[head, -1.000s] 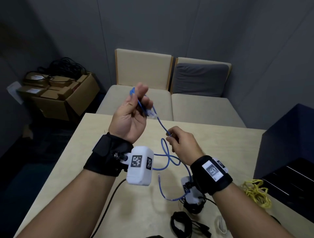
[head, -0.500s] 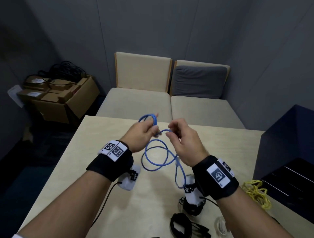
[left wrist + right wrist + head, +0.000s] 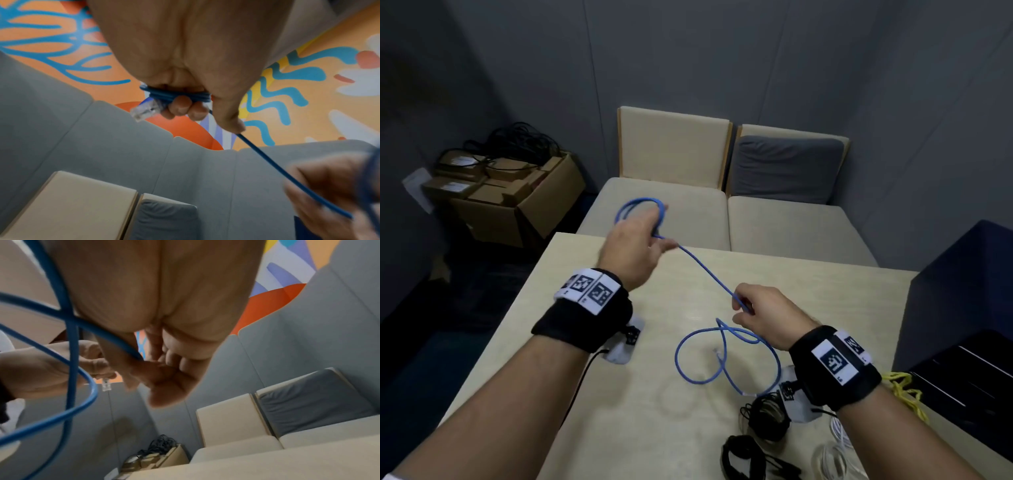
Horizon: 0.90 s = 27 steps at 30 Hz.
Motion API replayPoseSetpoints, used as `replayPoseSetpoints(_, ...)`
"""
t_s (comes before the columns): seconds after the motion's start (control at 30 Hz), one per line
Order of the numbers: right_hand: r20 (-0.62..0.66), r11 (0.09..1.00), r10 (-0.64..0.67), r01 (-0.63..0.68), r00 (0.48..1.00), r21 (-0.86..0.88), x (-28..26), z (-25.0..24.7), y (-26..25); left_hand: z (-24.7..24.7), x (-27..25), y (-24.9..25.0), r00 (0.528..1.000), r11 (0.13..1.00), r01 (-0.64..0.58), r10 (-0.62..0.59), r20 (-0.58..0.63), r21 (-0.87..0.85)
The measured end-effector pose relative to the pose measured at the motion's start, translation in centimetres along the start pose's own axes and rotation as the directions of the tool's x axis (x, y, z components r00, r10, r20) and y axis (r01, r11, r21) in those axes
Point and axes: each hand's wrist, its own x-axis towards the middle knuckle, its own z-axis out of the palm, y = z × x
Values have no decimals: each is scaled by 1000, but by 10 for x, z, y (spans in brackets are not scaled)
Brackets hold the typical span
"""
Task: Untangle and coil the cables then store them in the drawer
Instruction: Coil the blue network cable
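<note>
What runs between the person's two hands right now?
A straight stretch of the blue cable runs from the left hand, which grips a few coiled loops, down to the right hand, which pinches it. The head view shows this clearly.

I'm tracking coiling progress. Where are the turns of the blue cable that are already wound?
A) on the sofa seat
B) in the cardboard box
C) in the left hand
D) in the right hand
C: the left hand grips several gathered turns of the blue cable with a clear plug beside them, while the right hand only pinches the single strand.
</note>
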Motion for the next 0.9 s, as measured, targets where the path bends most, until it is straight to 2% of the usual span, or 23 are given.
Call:
replayPoseSetpoints(0.07,-98,997,68,-72,993,-32,2,5,11,-5,4,-8,995,998,49,-52,-87,-37)
replayPoseSetpoints(0.13,-317,987,158,-149,935,54,6,8,18,-1,4,-11,997,998,67,-67,-48,2)
replayPoseSetpoints(0.17,-425,977,206,-164,881,133,9,9,19,3,3,-11,997,997,71,-71,11,8)
replayPoseSetpoints(0.23,-560,959,263,-147,786,244,16,7,18,13,-3,-7,981,993,101,-88,175,-65)
replayPoseSetpoints(0.27,-594,956,267,-131,759,263,19,6,16,17,-6,-5,958,986,112,-74,276,-125)
replayPoseSetpoints(0.33,-610,952,277,-127,743,277,25,3,13,26,-16,0,884,946,179,-34,467,-270)
replayPoseSetpoints(0.4,-584,932,334,-165,740,324,30,2,12,32,-25,7,823,819,314,18,567,-481)
replayPoseSetpoints(0.47,-561,892,418,-205,715,403,31,0,14,32,-30,15,775,585,475,76,627,-658)
replayPoseSetpoints(0.53,-561,866,457,-203,690,456,30,-2,14,28,-32,23,726,408,582,129,675,-704)
replayPoseSetpoints(0.63,-587,875,440,-177,680,451,31,-7,11,25,-35,28,673,340,620,232,702,-707)
replayPoseSetpoints(0.67,-591,881,429,-174,683,439,32,-10,9,24,-36,30,671,302,621,273,690,-723)
replayPoseSetpoints(0.7,-589,889,417,-178,692,421,33,-11,8,23,-35,32,692,220,616,307,653,-756)
replayPoseSetpoints(0.77,-567,918,367,-192,737,346,31,-11,8,19,-31,38,792,-49,570,298,533,-820)
replayPoseSetpoints(0.83,-514,940,308,-171,801,296,26,-4,7,11,-22,43,885,-272,465,166,435,-843)
replayPoseSetpoints(0.9,-468,946,258,-122,845,300,20,8,9,2,-10,44,940,-378,317,1,342,-870)
